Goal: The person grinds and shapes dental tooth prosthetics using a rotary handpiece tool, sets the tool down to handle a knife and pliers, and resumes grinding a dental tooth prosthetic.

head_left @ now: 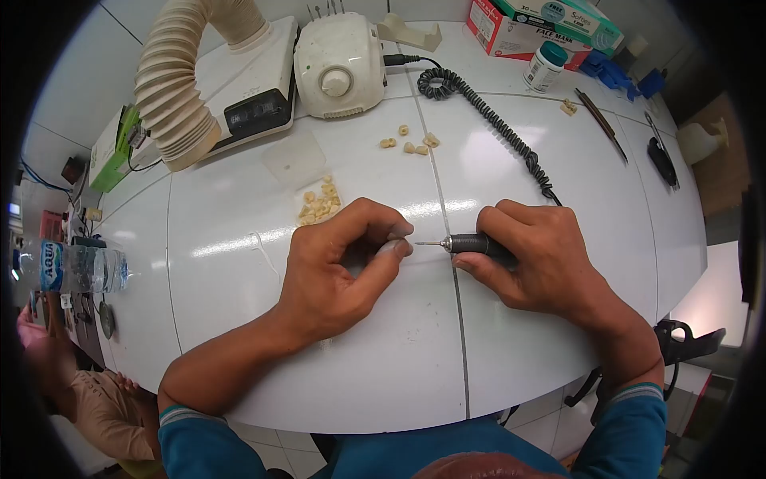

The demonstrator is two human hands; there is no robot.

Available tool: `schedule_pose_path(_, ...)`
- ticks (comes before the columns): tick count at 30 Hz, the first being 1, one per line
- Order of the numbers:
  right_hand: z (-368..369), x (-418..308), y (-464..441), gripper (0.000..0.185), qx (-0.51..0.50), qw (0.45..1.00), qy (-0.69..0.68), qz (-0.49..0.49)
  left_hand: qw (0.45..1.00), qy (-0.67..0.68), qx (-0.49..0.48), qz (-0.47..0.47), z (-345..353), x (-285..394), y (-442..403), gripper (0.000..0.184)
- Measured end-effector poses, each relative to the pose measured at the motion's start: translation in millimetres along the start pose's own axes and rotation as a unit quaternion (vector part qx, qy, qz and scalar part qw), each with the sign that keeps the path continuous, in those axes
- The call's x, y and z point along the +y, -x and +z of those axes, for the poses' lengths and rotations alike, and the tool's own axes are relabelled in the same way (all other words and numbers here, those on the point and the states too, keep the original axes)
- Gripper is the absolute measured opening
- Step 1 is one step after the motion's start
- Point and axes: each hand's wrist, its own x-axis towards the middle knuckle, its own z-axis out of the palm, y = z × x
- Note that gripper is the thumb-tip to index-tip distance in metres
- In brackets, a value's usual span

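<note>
Over the middle of the white table, my left hand (pixel 339 267) has its thumb and fingers pinched together; whatever they hold is too small to make out. My right hand (pixel 536 259) is wrapped round a dark rotary handpiece (pixel 471 244). Its thin metal bit points left, its tip just short of my left fingertips. Beyond my left hand, a small clear box (pixel 306 204) holds several cream tooth-shaped pieces (pixel 323 199). Several more loose pieces (pixel 409 148) lie farther back. A white thread (pixel 262 257) lies left of my left hand.
At the back stand a ribbed hose (pixel 171 88), a control unit (pixel 339 68) with a coiled cable (pixel 499 120), mask boxes (pixel 527 36) and a white bottle (pixel 545 68). Tools (pixel 602 124) lie right. A water bottle (pixel 88 267) and a seated person (pixel 104 407) are left.
</note>
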Motion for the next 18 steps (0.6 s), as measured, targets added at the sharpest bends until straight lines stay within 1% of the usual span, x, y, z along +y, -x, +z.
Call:
schedule_pose_path(2, -0.4, 0.0, 0.0, 0.043, -0.004, 1.0, 0.001, -0.001, 1.0, 0.009, 0.002, 0.012, 1.2, -1.0, 0.0, 0.021)
schedule_pose_path(8, -1.5, 0.1, 0.3, 0.042, -0.005, 1.0, 0.002, -0.003, 0.999, -0.031, 0.018, 0.017, 2.8, 5.6, -1.3, 0.023)
schedule_pose_path(11, -2.1, -0.1, 0.0, 0.042, -0.008, 1.0, 0.004, -0.003, 0.999, -0.031, 0.017, 0.008, 2.0, 2.9, -1.4, 0.025)
schedule_pose_path(14, -2.1, 0.3, 0.2, 0.042, -0.01, 1.0, 0.003, -0.003, 0.997, -0.006, 0.049, 0.055, 8.1, -2.3, -4.1, 0.022)
schedule_pose_path(18, -2.5, -0.4, 0.0, 0.042, -0.012, 1.0, 0.004, 0.0, 0.998, -0.01, 0.046, 0.048, 7.7, -1.8, -3.7, 0.022)
